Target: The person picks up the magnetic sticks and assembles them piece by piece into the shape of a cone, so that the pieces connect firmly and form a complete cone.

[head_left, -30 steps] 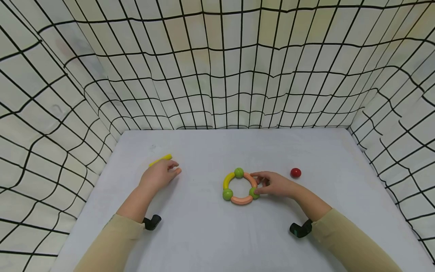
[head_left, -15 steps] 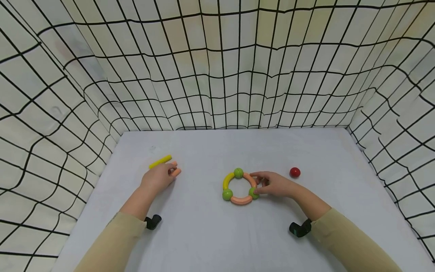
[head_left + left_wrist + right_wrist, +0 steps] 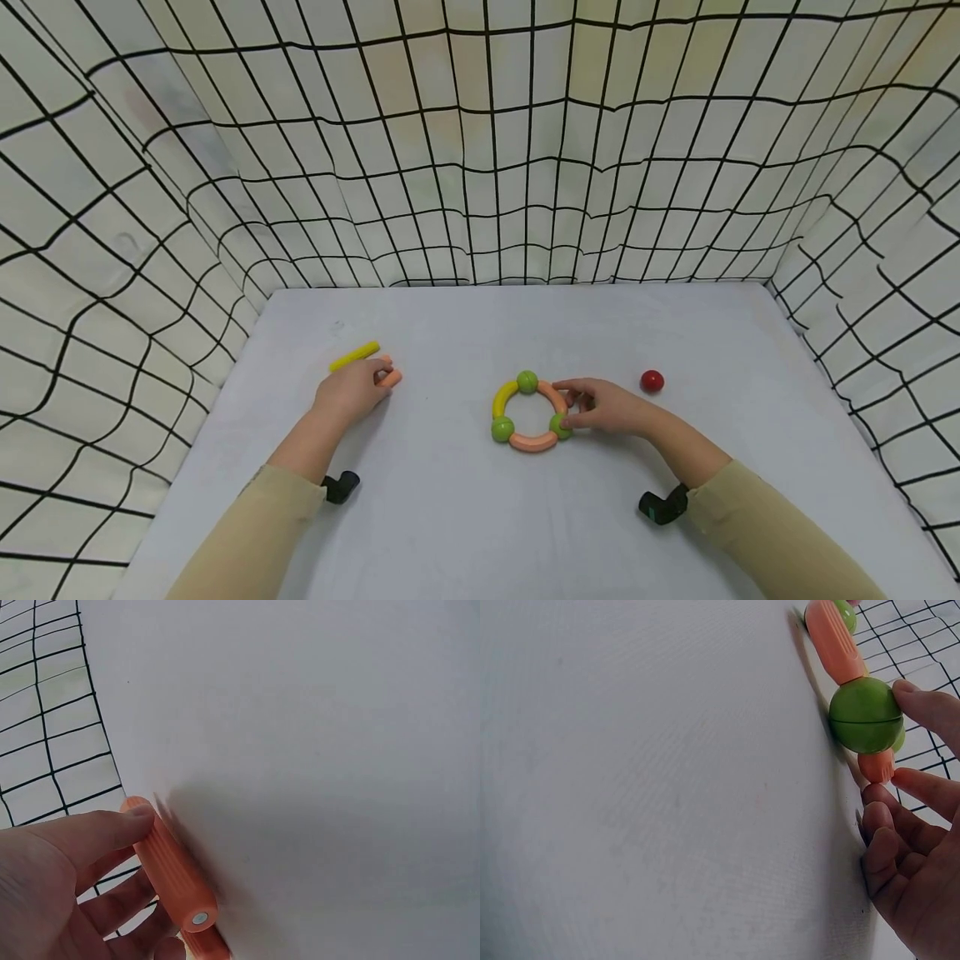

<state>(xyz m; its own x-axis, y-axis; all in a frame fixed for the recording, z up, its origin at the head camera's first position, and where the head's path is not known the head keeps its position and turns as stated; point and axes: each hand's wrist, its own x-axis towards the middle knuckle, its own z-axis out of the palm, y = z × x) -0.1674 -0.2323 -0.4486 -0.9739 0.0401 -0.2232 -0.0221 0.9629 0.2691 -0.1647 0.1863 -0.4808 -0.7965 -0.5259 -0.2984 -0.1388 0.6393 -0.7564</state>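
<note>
In the head view my left hand [image 3: 349,392] holds an orange rod [image 3: 390,379] at its fingertips. The left wrist view shows the thumb on this ribbed orange rod [image 3: 169,866], which has a round metal dot in its end. A second orange piece [image 3: 206,943] shows partly below it, mostly hidden. Beyond the hand lies a yellow rod [image 3: 355,357]. My right hand [image 3: 611,407] holds the side of a ring of green balls and curved rods [image 3: 534,442] on the table, its thumb at a green ball [image 3: 866,714] and its index finger at an orange curved rod [image 3: 875,765].
A red ball [image 3: 652,382] lies to the right of the ring, beyond my right hand. Black netting [image 3: 517,167] over pale walls borders the white table [image 3: 465,533] at the back and both sides. Dark wrist devices [image 3: 663,505] sit at both cuffs.
My left hand has shifted slightly toward me, so more of the yellow rod and the second orange piece shows. The right hand and the ring look unmoved.
</note>
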